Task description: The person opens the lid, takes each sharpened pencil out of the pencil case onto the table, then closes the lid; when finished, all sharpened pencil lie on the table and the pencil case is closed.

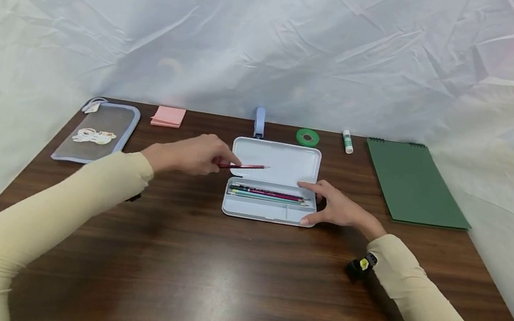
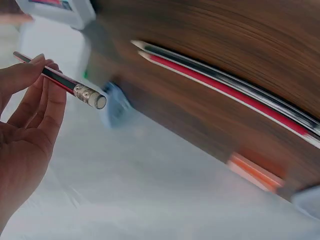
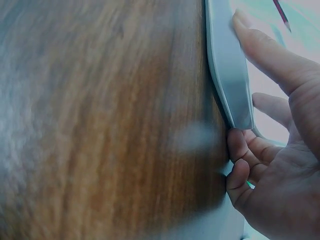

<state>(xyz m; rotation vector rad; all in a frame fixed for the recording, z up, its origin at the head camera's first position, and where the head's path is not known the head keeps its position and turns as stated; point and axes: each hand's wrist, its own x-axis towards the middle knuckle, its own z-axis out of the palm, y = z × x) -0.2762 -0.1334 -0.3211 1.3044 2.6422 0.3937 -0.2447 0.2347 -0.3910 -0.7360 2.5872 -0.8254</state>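
My left hand pinches a red and black pencil above the left side of an open white pencil case. Its sharpened tip points right, and the metal band and eraser end show in the left wrist view. Several pencils lie side by side in the case's rear compartment. My right hand grips the case's right end, thumb at the front edge and fingers toward the hinge. On the table in the left wrist view lie a black pencil and a red pencil, which the head view does not show.
Along the back stand or lie pink sticky notes, a light-blue stapler, green tape and a glue stick. A mesh pouch lies left, a green spiral pad right, on the brown table.
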